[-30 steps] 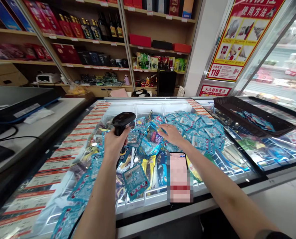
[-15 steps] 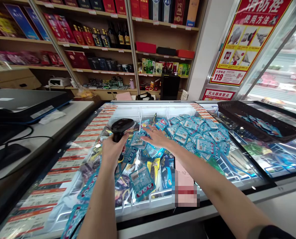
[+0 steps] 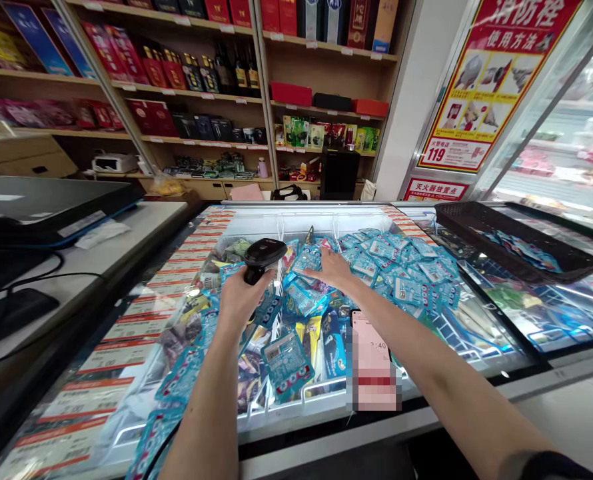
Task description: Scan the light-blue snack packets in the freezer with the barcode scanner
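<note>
A tall, pale wooden shelving unit (image 3: pixel 326 75) filled with boxes, bottles and pouches stands behind the long white freezer with a glass top and silver edge (image 3: pixel 346 437). Left of the freezer is a whitish desk (image 3: pixel 156 227) bearing a flat black device (image 3: pixel 51 207). Beyond the freezer's far right corner hangs a red-and-yellow printed poster (image 3: pixel 491 87). A dark brown, shallow plastic basket (image 3: pixel 574 262) holding blue packets lies on the freezer's right-hand section. A heap of flat, light-blue, shiny packets (image 3: pixel 396 260) covers the right half of the freezer's main glass top; more are scattered over its middle and left side. Above the freezer's middle, the left hand (image 3: pixel 246 300) has its fingers wrapped around the handle of a black handheld scanner (image 3: pixel 265 251). To its right, the right hand (image 3: pixel 334 270) reaches over the packets with fingers loosely spread, thumb apart; whether they touch a packet, I cannot tell. A smartphone with a pinkish screen (image 3: pixel 371 353) lies near the freezer's front edge.
</note>
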Tool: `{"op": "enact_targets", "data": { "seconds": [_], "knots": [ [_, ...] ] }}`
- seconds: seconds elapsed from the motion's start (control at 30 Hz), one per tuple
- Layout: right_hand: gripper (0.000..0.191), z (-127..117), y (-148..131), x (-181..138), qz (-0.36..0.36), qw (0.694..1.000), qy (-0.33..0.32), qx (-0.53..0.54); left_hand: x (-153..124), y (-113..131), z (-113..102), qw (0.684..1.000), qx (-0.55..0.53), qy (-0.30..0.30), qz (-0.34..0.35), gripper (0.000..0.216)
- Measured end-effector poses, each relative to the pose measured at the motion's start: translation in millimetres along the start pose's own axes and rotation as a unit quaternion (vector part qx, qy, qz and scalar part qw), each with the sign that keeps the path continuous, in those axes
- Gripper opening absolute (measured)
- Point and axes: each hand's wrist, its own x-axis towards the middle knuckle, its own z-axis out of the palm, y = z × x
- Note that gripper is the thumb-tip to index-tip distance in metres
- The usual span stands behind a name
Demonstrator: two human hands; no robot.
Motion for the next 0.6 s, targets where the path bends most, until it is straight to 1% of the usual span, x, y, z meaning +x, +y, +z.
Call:
{"op": "enact_targets", "data": {
  "seconds": [0.07,0.17,0.23,0.27,0.33,0.43,0.5,0.6],
  "knots": [
    [0.081,-7,7,-2,0.009,0.999,0.030,0.023,-1,3,1,1.000,-0.002,-0.022,0.007,0.040],
    [0.049,-16,14,-2,0.018,0.991,0.103,0.085,-3,8,3,0.998,-0.009,-0.053,0.014,0.038],
    [0.033,-22,18,-1,0.050,0.978,0.129,0.155,-5,12,5,0.997,-0.017,-0.073,0.010,0.039],
    [0.031,-25,21,-1,0.071,0.969,0.133,0.198,-5,13,5,0.996,-0.022,-0.087,0.006,0.039],
    [0.032,-33,30,-4,0.104,0.944,0.143,0.278,-7,16,7,0.993,-0.028,-0.116,0.006,0.041],
    [0.039,-42,54,-16,0.129,0.902,0.199,0.360,-9,19,9,0.989,-0.014,-0.147,0.030,0.042],
    [0.043,-45,74,-28,0.145,0.859,0.245,0.426,-9,21,11,0.987,0.002,-0.158,0.043,0.043],
    [0.041,-44,98,-42,0.157,0.792,0.257,0.531,-10,23,15,0.984,0.010,-0.174,0.047,0.043]
  ]
}}
